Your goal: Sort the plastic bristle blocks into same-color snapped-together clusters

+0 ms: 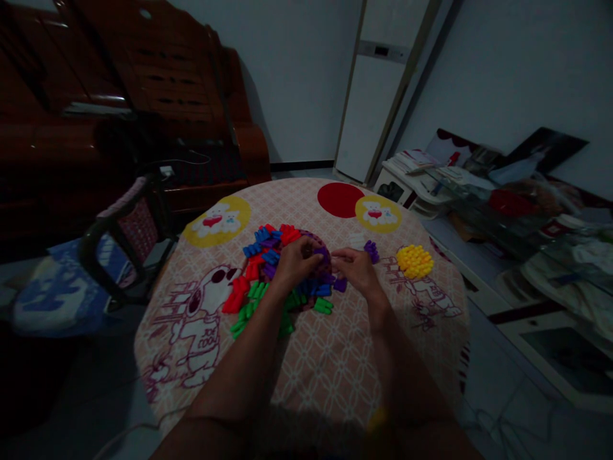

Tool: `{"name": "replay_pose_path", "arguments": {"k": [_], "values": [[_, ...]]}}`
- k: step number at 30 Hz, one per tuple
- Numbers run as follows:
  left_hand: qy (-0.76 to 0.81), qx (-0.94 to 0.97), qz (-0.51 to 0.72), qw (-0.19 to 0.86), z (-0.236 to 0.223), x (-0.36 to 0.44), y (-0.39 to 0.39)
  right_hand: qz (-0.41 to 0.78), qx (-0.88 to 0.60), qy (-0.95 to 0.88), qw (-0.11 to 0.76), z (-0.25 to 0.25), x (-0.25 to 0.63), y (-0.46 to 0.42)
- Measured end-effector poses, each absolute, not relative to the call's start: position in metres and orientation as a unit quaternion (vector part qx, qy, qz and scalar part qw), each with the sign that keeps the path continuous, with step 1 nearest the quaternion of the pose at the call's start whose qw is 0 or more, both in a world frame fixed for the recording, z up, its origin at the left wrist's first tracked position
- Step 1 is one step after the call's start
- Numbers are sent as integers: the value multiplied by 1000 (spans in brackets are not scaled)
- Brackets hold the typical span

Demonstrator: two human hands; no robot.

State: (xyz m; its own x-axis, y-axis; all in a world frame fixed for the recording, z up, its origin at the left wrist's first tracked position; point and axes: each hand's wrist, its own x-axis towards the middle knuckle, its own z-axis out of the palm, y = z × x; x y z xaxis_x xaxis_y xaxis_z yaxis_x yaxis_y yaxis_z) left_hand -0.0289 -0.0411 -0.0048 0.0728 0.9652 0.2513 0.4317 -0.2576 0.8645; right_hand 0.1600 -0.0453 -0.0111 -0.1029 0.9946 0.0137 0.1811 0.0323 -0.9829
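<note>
My left hand point(297, 260) is closed in a pinch at the far side of a heap of plastic building blocks, with a purple block point(322, 255) at its fingertips. To its right, my right hand point(355, 267) has its fingers drawn together; whatever they hold is too small and dark to make out. The heap has red blocks point(236, 295), blue blocks point(262, 235) and green blocks point(258, 291). One green block point(324, 306) lies at its near right side. Beyond my right hand sit a purple cluster of blocks point(371, 251) and white blocks point(356, 240).
A yellow cluster of blocks point(415, 261) stands on the right of the round table with its patterned cloth point(330, 364). A chair point(129, 236) is at the left, with a wooden sofa point(177, 96) behind. A cluttered cabinet point(479, 281) runs along the right.
</note>
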Motion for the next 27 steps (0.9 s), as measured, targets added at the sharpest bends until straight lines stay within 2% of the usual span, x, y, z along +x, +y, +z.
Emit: {"name": "replay_pose_path", "arguments": {"k": [4, 9, 12, 15, 20, 24, 27], "values": [[500, 610, 480, 383, -10, -23, -40, 511, -488, -545, 452, -16, 141, -47], [488, 603, 472, 419, -17, -22, -39, 486, -512, -509, 492, -18, 145, -43], [474, 619, 459, 427, -17, -23, -39, 425, -545, -508, 514, -17, 160, -40], [478, 622, 455, 423, -17, -26, -38, 293, -604, -535, 513, -15, 183, -35], [494, 639, 445, 386, -17, -33, -36, 75, -690, -594, 406, -5, 213, -21], [503, 646, 441, 368, -16, -36, -36, -16, -720, -640, 267, 1, 210, -6], [514, 648, 435, 355, -15, -42, -35, -69, -716, -667, 196, 2, 203, 4]]}}
